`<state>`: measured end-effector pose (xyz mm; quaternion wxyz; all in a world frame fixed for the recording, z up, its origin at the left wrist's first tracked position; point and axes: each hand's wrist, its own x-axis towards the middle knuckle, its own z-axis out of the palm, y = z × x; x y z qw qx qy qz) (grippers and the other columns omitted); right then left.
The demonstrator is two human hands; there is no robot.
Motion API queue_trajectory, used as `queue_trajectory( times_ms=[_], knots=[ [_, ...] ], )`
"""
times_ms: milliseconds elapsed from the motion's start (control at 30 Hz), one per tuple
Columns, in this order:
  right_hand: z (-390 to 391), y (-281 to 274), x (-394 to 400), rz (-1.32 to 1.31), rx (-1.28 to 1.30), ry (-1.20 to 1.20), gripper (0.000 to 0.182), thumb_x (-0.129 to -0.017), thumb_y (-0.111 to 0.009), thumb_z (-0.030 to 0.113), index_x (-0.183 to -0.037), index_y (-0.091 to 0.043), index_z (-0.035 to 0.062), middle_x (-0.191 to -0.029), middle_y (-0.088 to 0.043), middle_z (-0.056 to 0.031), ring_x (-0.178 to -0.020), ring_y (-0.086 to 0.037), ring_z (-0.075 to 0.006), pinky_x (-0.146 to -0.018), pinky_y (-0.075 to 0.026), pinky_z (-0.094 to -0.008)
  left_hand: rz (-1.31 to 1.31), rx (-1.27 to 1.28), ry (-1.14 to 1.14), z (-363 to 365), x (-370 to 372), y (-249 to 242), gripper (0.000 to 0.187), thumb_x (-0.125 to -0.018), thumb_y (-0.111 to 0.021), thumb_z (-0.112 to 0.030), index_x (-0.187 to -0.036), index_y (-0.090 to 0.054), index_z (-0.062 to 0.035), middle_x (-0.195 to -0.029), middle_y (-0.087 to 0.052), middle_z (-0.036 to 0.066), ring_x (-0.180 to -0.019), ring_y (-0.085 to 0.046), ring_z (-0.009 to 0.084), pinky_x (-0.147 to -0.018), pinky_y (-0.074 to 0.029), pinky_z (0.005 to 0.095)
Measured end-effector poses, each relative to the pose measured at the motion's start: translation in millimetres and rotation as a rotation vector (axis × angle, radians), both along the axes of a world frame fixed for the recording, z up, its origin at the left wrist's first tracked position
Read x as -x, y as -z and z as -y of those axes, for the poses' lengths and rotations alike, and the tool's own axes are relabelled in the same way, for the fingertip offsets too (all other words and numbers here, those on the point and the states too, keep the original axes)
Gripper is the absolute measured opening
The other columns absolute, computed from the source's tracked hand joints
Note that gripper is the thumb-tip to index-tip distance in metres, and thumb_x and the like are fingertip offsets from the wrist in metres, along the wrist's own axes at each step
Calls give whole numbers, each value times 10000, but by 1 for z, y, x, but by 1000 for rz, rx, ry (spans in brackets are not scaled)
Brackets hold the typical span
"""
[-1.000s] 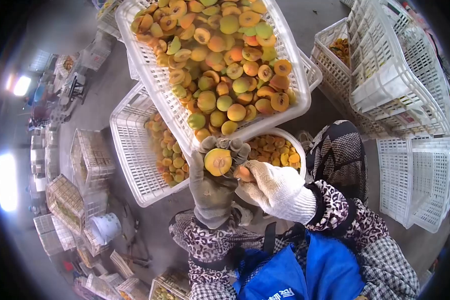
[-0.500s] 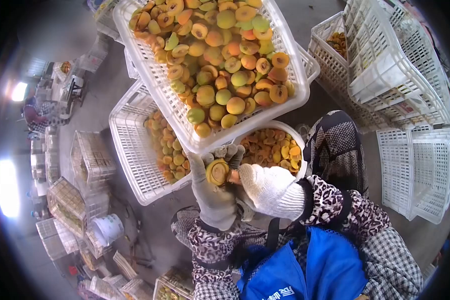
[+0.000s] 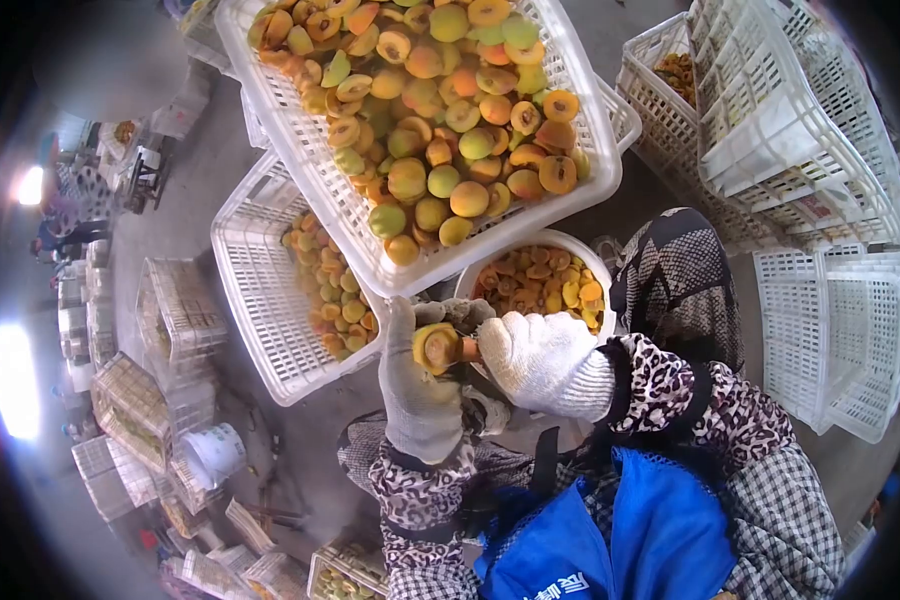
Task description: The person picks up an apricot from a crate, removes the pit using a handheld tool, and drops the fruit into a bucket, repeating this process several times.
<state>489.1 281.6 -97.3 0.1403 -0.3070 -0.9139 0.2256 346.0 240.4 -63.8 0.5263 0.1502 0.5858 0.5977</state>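
Observation:
My left hand [image 3: 417, 385], in a pale knit glove, is closed around a halved apricot [image 3: 436, 348], its cut face up. My right hand [image 3: 548, 366], gloved in white, is closed on a small pitting tool [image 3: 468, 349]. Only a short orange-brown part of that tool shows, against the fruit's right side; the rest is hidden in the glove. Just beyond my hands stands a white crate [image 3: 410, 285] heaped with whole and halved apricots. Close behind my right hand is a round white bucket [image 3: 607, 290] with apricot pieces in it.
Another white crate [image 3: 245, 290] of apricots sits lower at the left, partly under the heaped one. Tall stacked crates [image 3: 800, 150] and nested crates [image 3: 830, 340] stand at the right. A white pail [image 3: 213, 455] and several crates lie left. A person [image 3: 80, 190] is far left.
The view has shifted slightly, and both hands stay together at the apricot half. My right hand has turned a little against it. At the far left, the other person has changed posture.

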Motion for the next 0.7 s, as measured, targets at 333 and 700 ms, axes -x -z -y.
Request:
queue_trajectory(
  times_ms=[333, 700],
  knots=[
    [8, -28, 2, -20, 836, 86, 319, -937, -524, 288, -1022, -519, -19, -882, -661, -214, -741, -665, -397, -683, -531, -458, 89, -154, -188, -1, -8, 32, 407, -1002, -468, -383, -900, -563, 0, -851, -653, 182, -821, -668, 317, -749, -551, 389],
    [-14, -35, -7, -14, 1605, 4, 330, -955, -494, 324, -1017, -548, 4, -769, -642, -174, -673, -661, -312, -634, -530, -407, 110, -160, -92, -3, -14, 21, 315, -945, -569, -301, -851, -592, -2, -755, -643, 154, -724, -659, 271, -725, -559, 387]
  ],
)
